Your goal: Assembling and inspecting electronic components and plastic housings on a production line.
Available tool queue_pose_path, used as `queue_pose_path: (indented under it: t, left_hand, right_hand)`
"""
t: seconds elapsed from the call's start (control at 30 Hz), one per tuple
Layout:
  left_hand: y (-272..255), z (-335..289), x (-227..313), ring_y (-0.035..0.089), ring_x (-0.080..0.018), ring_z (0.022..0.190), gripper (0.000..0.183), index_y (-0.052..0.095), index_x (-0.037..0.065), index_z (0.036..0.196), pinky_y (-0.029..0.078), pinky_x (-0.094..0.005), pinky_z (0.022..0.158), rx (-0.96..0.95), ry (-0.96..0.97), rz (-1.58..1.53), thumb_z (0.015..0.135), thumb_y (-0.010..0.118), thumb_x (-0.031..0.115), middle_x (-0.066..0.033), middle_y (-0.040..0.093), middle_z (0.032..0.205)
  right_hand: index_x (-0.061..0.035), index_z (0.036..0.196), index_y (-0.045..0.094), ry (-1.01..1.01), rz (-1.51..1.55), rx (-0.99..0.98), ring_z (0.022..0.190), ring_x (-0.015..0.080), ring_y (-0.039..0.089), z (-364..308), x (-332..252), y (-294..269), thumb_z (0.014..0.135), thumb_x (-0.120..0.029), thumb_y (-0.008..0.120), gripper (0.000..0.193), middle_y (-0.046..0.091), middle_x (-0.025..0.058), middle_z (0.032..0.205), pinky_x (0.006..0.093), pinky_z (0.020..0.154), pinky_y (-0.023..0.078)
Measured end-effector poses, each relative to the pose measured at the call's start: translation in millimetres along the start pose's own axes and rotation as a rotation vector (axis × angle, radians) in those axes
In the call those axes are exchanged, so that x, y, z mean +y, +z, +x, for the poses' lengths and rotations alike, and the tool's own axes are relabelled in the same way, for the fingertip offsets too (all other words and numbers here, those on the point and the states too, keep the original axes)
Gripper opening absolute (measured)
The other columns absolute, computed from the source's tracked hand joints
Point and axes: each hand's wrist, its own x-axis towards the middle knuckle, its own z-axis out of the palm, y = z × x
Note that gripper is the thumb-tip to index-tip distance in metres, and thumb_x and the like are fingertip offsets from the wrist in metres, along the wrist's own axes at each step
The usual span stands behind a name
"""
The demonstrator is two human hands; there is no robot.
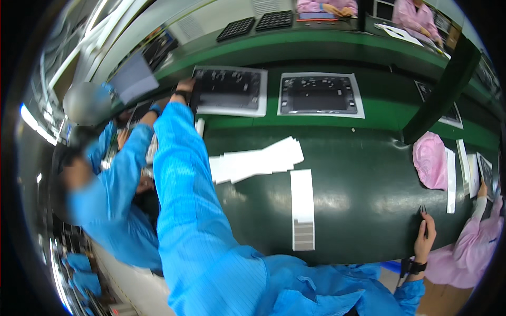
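Note:
My left arm reaches far forward, and my left hand [184,85] closes on the left edge of a dark flat panel [224,97] lying on a white sheet. Small pale pieces dot that panel; my fingertips are partly hidden at its edge. On the right, near the front edge of the mat, my right hand [426,234] is closed around dark tweezers [422,209], tips pointing away from me. Between my arms lies a white strip [302,195] with grey labels at its near end. Fanned white strips [258,159] lie beyond it.
A second dark panel [319,95] lies on the green belt. A green post [443,89] rises at right, near a pink cloth cap [429,160]. Co-workers in blue [113,210] and pink [469,247] sit close on either side. Black trays [274,20] stand on the far bench.

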Motion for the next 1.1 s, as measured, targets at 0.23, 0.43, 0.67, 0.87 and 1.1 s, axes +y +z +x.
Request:
queue_pose_path:
  t: [0.23, 0.43, 0.67, 0.87, 1.1]
  left_hand:
    - [92, 27, 65, 0.054, -0.0383, 0.121, 0.045, 0.065, 0.015, 0.125, 0.043, -0.0463, 0.103, -0.177, -0.38, -0.271, 0.092, 0.053, 0.043, -0.0176, 0.056, 0.134]
    - [-78, -10, 312, 0.063, -0.0432, 0.106, 0.029, 0.069, 0.001, 0.101, 0.051, -0.0471, 0.092, 0.063, -0.131, -0.546, 0.087, 0.057, 0.022, -0.0269, 0.066, 0.11]
    - [-43, -2, 374, 0.062, -0.0356, 0.115, 0.034, 0.071, 0.005, 0.111, 0.051, -0.0434, 0.094, -0.163, -0.311, -0.376, 0.089, 0.049, 0.018, -0.0193, 0.065, 0.121]
    - [-54, 1, 384, 0.058, -0.0354, 0.12, 0.035, 0.071, 0.005, 0.112, 0.048, -0.0439, 0.098, -0.246, -0.322, -0.422, 0.092, 0.046, 0.018, -0.0184, 0.062, 0.127]
    - [-107, -10, 341, 0.07, -0.0321, 0.087, 0.021, 0.073, 0.004, 0.087, 0.056, -0.0446, 0.076, 0.196, 0.501, 0.203, 0.083, 0.062, 0.021, -0.0198, 0.071, 0.093]
  right_hand:
    - [0.0045, 0.113, 0.061, -0.022, -0.038, -0.014, 0.114, 0.0311, 0.059, 6, -7, 3, 0.097, -0.006, 0.048, 0.023, 0.064, 0.0181, 0.118, 0.0372, 0.102, 0.04]
    - [0.0045, 0.114, 0.061, -0.036, -0.059, -0.023, 0.114, 0.0307, 0.059, 9, -12, 8, 0.097, -0.006, 0.048, 0.024, 0.064, 0.0182, 0.119, 0.0369, 0.103, 0.04]
    - [0.0045, 0.115, 0.062, -0.039, -0.05, -0.022, 0.114, 0.0299, 0.059, 6, -9, 9, 0.098, -0.006, 0.049, 0.024, 0.064, 0.0176, 0.119, 0.0364, 0.102, 0.04]
    - [0.0031, 0.115, 0.063, -0.056, -0.046, 0.005, 0.113, 0.0303, 0.06, 1, -8, 0, 0.097, -0.006, 0.051, 0.023, 0.064, 0.0177, 0.118, 0.0362, 0.101, 0.042]
    - [0.0005, 0.111, 0.065, -0.135, -0.04, 0.054, 0.105, 0.0327, 0.064, 7, -14, 4, 0.094, -0.003, 0.056, 0.02, 0.066, 0.0177, 0.112, 0.0363, 0.092, 0.048]
